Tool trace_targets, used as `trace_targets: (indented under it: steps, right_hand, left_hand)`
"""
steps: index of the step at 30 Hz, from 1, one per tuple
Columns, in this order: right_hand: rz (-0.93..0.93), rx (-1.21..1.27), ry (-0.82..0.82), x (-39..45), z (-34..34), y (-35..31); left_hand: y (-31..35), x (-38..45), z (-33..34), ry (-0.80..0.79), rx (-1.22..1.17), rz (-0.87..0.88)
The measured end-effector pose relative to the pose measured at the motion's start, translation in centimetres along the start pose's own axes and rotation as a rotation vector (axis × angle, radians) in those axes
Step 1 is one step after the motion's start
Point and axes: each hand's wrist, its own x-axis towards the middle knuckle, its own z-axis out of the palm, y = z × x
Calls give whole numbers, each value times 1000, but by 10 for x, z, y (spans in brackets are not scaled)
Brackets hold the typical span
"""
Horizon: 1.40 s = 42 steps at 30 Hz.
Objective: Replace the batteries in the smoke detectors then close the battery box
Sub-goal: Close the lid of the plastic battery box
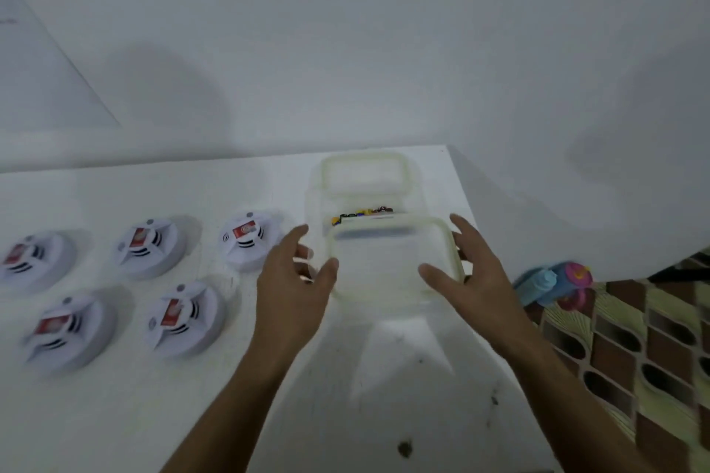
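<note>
- Your hands flank the lid: your left hand is at its left edge and your right hand at its right edge, fingers spread and only loosely bent. The frame is blurred, so you cannot tell whether either hand actually grips the rim or only touches it.
- The white table carries everything; it ends just to the right of the box, so keep the lid clear of that edge.
- The battery box, a clear container, lies straight ahead of your hands on the far right of the table.
- The lid, clear with a pale rim, is between your palms, overlapping the near part of the box and leaving the far part uncovered. It has to travel away from you to cover the box; both hands are equally near.
- Five smoke detectors sit well to the left in two rows, apart from the box, each bearing a red patch on top. Whether their batteries are changed cannot be told.
- The batteries show as a small coloured strip inside the box, just beyond the lid's far edge.
</note>
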Motion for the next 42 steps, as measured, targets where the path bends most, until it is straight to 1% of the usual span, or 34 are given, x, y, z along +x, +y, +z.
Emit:
trace_targets:
  steps: [3, 11, 15, 19, 24, 28, 31, 38, 40, 42]
  right_hand:
    - [54, -8, -19, -11, 7, 12]
    - [74, 6, -30, -19, 7, 17]
    - [42, -50, -35, -23, 6, 15]
    - [21, -120, -90, -39, 2, 20]
    - [49, -8, -98, -26, -2, 24]
    - [4, 56, -111, -22, -1, 30]
    - [-48, 89, -114, -24, 1, 32]
    - [-113, 96, -155, -16, 3, 31]
    - [-141, 69, -186, -17, 2, 31]
    - [-180, 18, -234, -16, -1, 34]
  left_hand:
    - [-9, -13, 4, 7, -3, -51]
    - [-3, -28, 9, 22, 10, -100]
    - [-2, -41, 8, 9, 44, -140]
    - [-5, -54, 5, -19, 91, -159]
    - [-11, -61, 10, -126, 108, -139]
    - [-6, -58, 11, -61, 6, -206]
    - [1, -60, 17, -78, -41, -138]
    - [-3, -62, 25, -142, -33, -21]
    - [-5, -63, 24, -197, -48, -5]
    - [-7, -62, 20, -286, -51, 21]
